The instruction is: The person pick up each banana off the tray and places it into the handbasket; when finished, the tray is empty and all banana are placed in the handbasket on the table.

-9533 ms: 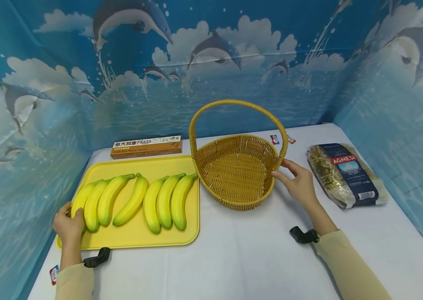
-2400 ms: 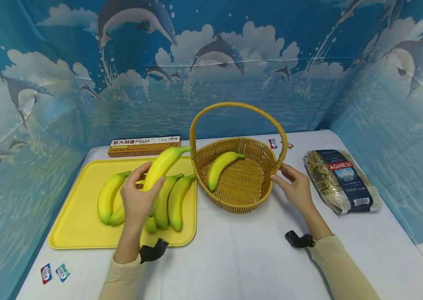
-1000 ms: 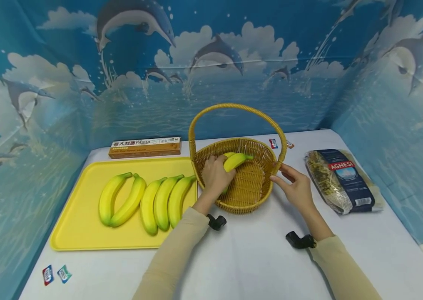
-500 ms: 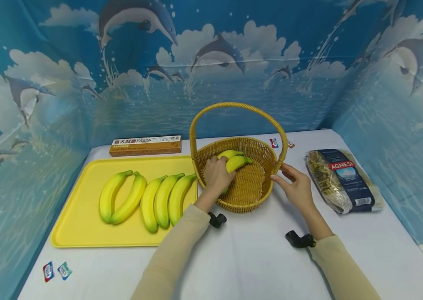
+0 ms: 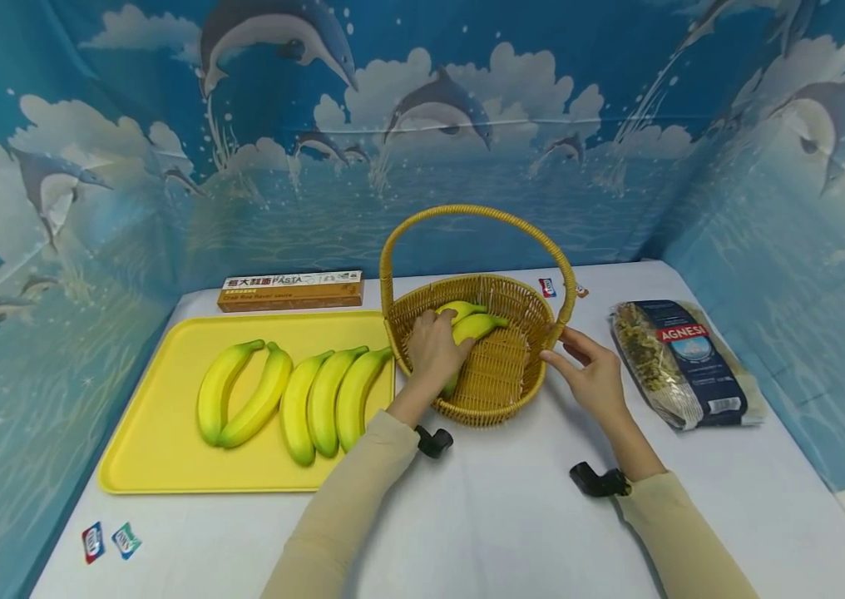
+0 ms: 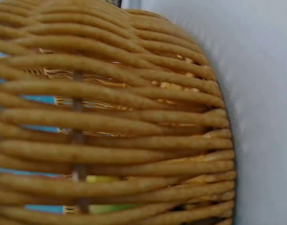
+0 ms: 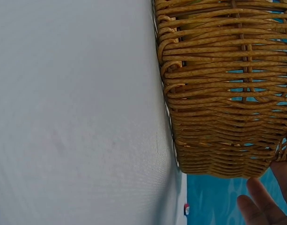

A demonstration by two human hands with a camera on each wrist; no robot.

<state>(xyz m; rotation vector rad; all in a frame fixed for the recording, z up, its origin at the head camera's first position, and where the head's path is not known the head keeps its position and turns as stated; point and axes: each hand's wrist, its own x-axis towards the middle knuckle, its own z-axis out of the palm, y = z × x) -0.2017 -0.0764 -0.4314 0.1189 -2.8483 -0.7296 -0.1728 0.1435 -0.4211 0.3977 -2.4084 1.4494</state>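
at the centre of the head view, the basket [image 5: 486, 413] stood upright on the white desk [image 5: 512, 524], its handle [image 5: 476, 210] arched above it. the right hand [image 5: 595, 370] pinched the right rim near the foot of the handle, presumably to prevent sliding. the left hand [image 5: 436, 349] reached over the left rim and gripped the front banana [image 5: 478, 325], which lay inside beside the rear banana [image 5: 462, 309]; both stems pointed to the upper right, probably so that the curves nested. five bananas [image 5: 325, 403] lay in the yellow tray [image 5: 153, 433] at the left, placed just beside the basket, likely for a short reach. obstructions: the left sleeve [image 5: 348, 499] covered the tray's lower right corner; the basket wall filled most of the left wrist view, hiding the left fingertips. a pasta box [image 5: 291, 293] lay above the tray in the frame, a pasta bag [image 5: 692, 358] at the right, and two small packets [image 5: 93, 542] at the lower left, all clear of both hands.
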